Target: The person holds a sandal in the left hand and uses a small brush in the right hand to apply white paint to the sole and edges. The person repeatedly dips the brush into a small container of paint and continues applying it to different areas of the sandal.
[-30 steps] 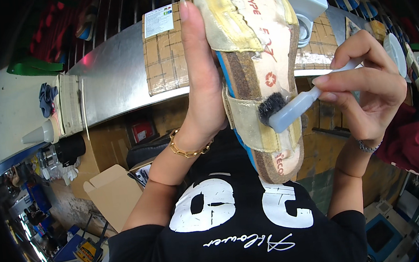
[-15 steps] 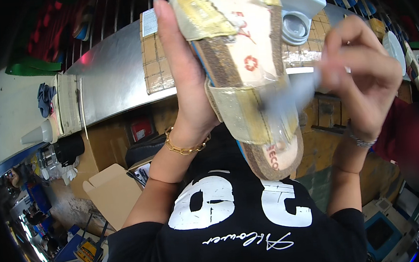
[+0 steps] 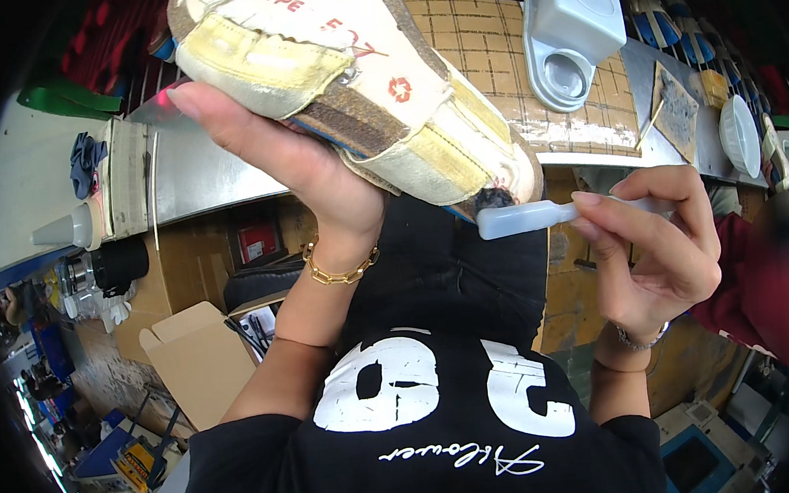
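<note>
My left hand (image 3: 324, 173) is closed around the side of a sandal (image 3: 385, 62), holding it tilted above the bench. Its pale printed face is toward me, with brown cork-like edges and wide cream-yellow straps or flaps lying across it. The fingers behind the sandal are hidden. Between thumb and fingertips, my right hand (image 3: 658, 244) pinches the handle of a small pale translucent brush (image 3: 527, 218). The brush's dark bristles touch the sandal's rounded end nearest me, or sit right at its edge.
A white plastic dispenser (image 3: 572, 24) with a round cup stands on a taped cardboard sheet (image 3: 470, 27) on the metal bench. A stained board (image 3: 677, 108) and a white bowl (image 3: 740, 136) lie to the right. Shoes hang behind. Another person's dark red sleeve (image 3: 759, 283) shows at the right.
The sandal has moved left and tilted, its near end swinging to the right. My right hand has come down and toward me, taking the brush from the near strap to the rounded end.
</note>
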Action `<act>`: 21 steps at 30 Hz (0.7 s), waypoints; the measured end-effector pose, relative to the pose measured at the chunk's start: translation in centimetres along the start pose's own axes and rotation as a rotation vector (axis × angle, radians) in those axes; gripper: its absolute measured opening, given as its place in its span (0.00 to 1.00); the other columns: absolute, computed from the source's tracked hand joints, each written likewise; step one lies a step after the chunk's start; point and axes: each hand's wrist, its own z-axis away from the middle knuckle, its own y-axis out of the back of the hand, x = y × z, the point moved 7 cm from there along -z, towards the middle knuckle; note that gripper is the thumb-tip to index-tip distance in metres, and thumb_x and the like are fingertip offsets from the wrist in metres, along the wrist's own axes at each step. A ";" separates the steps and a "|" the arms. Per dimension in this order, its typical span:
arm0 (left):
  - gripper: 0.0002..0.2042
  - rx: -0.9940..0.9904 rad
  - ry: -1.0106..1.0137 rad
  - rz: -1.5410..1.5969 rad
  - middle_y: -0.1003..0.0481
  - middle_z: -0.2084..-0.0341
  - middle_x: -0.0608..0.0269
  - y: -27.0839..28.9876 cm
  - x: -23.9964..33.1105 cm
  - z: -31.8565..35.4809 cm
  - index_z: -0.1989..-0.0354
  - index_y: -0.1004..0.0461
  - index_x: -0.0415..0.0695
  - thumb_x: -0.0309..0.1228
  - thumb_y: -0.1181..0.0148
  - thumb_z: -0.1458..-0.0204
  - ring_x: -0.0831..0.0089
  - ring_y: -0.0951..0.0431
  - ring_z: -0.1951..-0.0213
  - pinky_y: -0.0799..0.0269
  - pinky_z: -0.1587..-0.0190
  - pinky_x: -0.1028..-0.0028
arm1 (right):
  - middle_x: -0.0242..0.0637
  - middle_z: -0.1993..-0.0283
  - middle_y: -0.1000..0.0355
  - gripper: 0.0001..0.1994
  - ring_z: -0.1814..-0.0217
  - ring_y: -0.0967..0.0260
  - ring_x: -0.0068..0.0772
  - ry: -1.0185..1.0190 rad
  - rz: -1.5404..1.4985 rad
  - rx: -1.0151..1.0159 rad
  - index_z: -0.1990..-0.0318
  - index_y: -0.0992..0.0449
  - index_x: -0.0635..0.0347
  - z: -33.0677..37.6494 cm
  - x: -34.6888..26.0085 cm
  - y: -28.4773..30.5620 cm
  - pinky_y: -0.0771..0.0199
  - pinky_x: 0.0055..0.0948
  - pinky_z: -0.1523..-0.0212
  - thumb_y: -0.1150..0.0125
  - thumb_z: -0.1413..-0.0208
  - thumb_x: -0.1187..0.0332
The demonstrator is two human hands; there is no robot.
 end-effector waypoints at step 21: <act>0.38 -0.411 0.564 0.615 0.29 0.40 0.53 -2.6 -4.1 0.0 0.32 0.40 0.40 0.62 0.69 0.35 0.68 0.23 0.44 0.26 0.41 0.66 | 0.28 0.72 0.28 0.12 0.74 0.37 0.19 -0.028 -0.580 -0.200 0.71 0.11 0.48 -1.7 1.5 -1.7 0.45 0.19 0.73 0.27 0.69 0.73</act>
